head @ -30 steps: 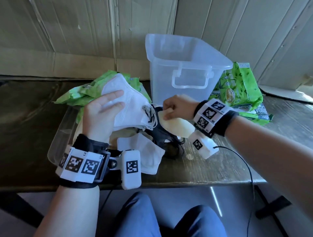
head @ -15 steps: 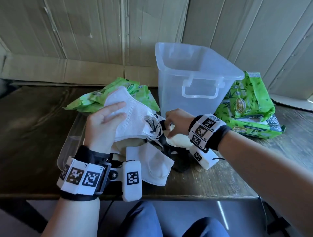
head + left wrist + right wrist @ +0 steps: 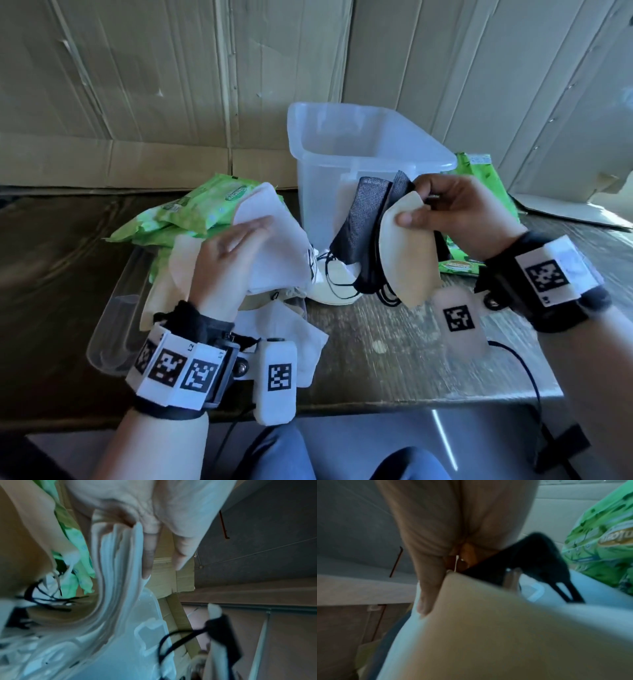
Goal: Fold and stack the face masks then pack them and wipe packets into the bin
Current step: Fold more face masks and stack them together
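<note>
The right hand [image 3: 459, 219] holds a beige mask [image 3: 407, 260] in a pinching grip, thumb on its front, with a black mask [image 3: 363, 233] caught behind it in the same grip; both hang above the bench [image 3: 394, 346], just in front of the clear bin [image 3: 329, 144]. The left hand [image 3: 226, 263] holds a stack of white masks [image 3: 277, 246], fingers laid nearly straight over the top, with green wipe packets [image 3: 205, 205] lying just beyond that grip.
</note>
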### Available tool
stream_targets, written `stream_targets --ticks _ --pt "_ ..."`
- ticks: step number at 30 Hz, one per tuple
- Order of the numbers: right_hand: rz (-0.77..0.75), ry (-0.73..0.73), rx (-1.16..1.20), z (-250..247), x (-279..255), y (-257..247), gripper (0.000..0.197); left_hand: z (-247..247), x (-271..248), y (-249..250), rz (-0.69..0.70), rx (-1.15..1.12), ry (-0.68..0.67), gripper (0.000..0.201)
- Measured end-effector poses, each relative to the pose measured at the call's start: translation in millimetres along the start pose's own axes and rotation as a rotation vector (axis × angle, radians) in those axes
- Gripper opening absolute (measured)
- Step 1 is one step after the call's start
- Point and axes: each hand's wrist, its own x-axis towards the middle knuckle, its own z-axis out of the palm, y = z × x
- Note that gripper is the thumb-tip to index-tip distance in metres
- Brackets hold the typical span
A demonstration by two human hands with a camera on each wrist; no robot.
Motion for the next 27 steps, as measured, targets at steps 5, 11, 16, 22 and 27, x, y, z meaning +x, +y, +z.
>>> stream_targets --ticks 5,11,16,22,27 --pt "0.01 -0.132 0.02 16.0 -9.3 -4.1 0.033 26.6 -15.1 15.2 -0.126 -0.118 -0.345 0.034" --pt "0.074 -0.178 -0.18 37.1 -14.6 2.0 0.02 43.1 -27.6 16.6 0.019 0.006 -0.369 0.019" --pt "0.062 -0.099 -0.175 36.9 -20.6 6.3 0.022 38.6 -23.1 3.1 0.038 -0.073 -0.309 0.048" --pt "-0.111 0.292 -0.011 21.6 -18.4 1.9 0.011 38.5 -23.3 3.1 0.178 -0.095 -0.269 0.062" --pt "-0.174 0.34 0.147 15.6 -20.2 -10.2 0.024 37.8 -23.9 1.4 0.13 0.003 -0.3 0.028"
